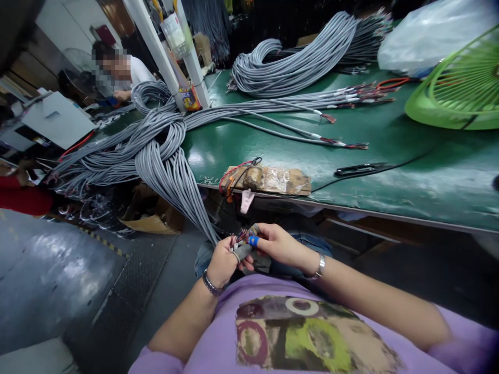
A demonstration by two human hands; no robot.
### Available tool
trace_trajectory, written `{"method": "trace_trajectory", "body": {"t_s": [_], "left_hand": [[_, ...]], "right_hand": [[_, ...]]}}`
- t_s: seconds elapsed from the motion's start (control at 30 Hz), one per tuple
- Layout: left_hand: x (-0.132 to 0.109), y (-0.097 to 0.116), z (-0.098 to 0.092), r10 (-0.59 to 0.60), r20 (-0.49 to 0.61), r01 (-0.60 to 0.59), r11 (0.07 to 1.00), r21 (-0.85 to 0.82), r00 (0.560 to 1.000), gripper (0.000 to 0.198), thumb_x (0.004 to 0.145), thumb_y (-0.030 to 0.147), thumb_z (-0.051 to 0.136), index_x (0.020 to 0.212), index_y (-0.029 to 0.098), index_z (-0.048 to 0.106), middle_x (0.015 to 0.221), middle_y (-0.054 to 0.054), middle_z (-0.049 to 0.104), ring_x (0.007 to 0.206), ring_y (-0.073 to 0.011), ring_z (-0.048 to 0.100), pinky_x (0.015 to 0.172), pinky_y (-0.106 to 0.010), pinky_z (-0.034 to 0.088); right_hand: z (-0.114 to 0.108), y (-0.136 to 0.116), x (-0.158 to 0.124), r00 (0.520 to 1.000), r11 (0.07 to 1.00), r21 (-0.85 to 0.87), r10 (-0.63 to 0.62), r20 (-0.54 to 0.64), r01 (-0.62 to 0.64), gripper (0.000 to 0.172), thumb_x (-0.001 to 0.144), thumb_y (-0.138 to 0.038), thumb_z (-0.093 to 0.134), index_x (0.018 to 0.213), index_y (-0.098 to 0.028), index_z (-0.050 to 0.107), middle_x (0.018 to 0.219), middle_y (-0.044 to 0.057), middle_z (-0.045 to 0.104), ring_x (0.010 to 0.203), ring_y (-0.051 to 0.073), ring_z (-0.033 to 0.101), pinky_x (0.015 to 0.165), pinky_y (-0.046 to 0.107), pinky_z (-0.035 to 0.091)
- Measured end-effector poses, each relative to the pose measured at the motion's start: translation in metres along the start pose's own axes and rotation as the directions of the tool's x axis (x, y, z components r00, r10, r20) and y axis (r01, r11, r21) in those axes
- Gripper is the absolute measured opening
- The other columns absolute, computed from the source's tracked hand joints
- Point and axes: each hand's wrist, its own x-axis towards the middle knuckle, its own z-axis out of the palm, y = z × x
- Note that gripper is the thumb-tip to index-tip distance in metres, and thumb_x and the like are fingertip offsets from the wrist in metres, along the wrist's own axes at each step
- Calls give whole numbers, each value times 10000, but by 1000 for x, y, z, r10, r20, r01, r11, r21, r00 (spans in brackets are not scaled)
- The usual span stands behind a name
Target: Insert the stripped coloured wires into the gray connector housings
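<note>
Fingers: both hands closed in a pinch over the lap; the left hand [223, 261] grips the stripped end of a grey cable bundle [171, 171], the right hand [277, 244], with blue tape on one fingertip, nips the red and dark wire tips [238, 238] with a grey cloth beneath them.
Tabletop: long green tabletop [390, 156] carrying more heaps of grey cable, its near edge just above the hands.
Held bundle: thick grey cable bundle knotted on the tabletop, dropping off the edge and down to the left hand.
Green fan guard: lime plastic grille [460, 88] at the far right, well apart from the hands.
Taped block: brown block wrapped in clear tape [268, 180] on the near edge, red wires looped at its left end.
Black cutter: slim black tool [358, 169] lying right of the block.
Step in hand: likely sorting or separating the fine wire ends, judging by the pinch.
Next move: calls for fine fingertip work on single strands while the left hand keeps the bundle steady.
Co-worker: a person seated at the far left.
</note>
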Motion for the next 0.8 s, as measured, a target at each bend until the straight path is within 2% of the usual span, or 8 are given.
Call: {"method": "trace_trajectory", "body": {"t_s": [0.17, 0.3, 0.47, 0.57, 0.67, 0.8], "left_hand": [[-4, 3, 5, 25, -153, -50, 986, -160, 988, 330, 654, 438, 691, 628, 137, 557, 525, -22, 619, 429, -124, 594, 370, -179, 341], [-5, 5, 7, 58, -281, -136, 954, -266, 958, 279, 637, 394, 687, 654, 142, 567, 519, -10, 614, 417, -122, 583, 372, -184, 323], [-6, 7, 4, 77, -293, -166, 942, -291, 953, 249, 628, 354, 690, 642, 145, 555, 500, 2, 605, 385, -107, 560, 361, -177, 301], [-6, 8, 2, 81, -276, -154, 955, -255, 958, 236, 643, 341, 690, 654, 147, 557, 503, 4, 607, 379, -102, 557, 345, -171, 284], [-6, 9, 1, 80, -268, -138, 968, -208, 960, 253, 654, 357, 690, 642, 150, 545, 490, 9, 598, 361, -91, 540, 335, -167, 275], [-6, 11, 2, 95, -229, -127, 983, -130, 969, 293, 671, 387, 679, 595, 146, 531, 476, 4, 586, 351, -77, 517, 337, -166, 282]], "right_hand": [[5, -5, 1, 1000, 989, 151, 8, -14, -5, 174, 679, -321, 639, 670, -176, 544, 538, -45, 512, 466, 74, 430, 455, 212, 346], [8, -3, 2, 999, 953, 300, 45, -10, -39, 185, 638, -290, 672, 654, -173, 529, 509, -60, 479, 446, 62, 403, 447, 205, 334], [10, 0, 1, 993, 903, 415, 111, 24, -111, 249, 613, -319, 717, 658, -176, 518, 501, -65, 460, 439, 64, 393, 442, 210, 342], [8, -2, 2, 996, 935, 346, 84, 14, -83, 242, 643, -343, 707, 711, -171, 551, 540, -53, 488, 481, 72, 419, 478, 215, 367], [6, -7, 3, 1000, 977, 215, 1, 17, -5, 267, 680, -378, 687, 805, -165, 583, 683, -13, 566, 580, 92, 473, 522, 219, 390], [8, -15, 7, 998, 989, 138, -65, 11, 63, 296, 697, -398, 674, 838, -156, 579, 772, 13, 599, 667, 116, 511, 556, 224, 404]]}}
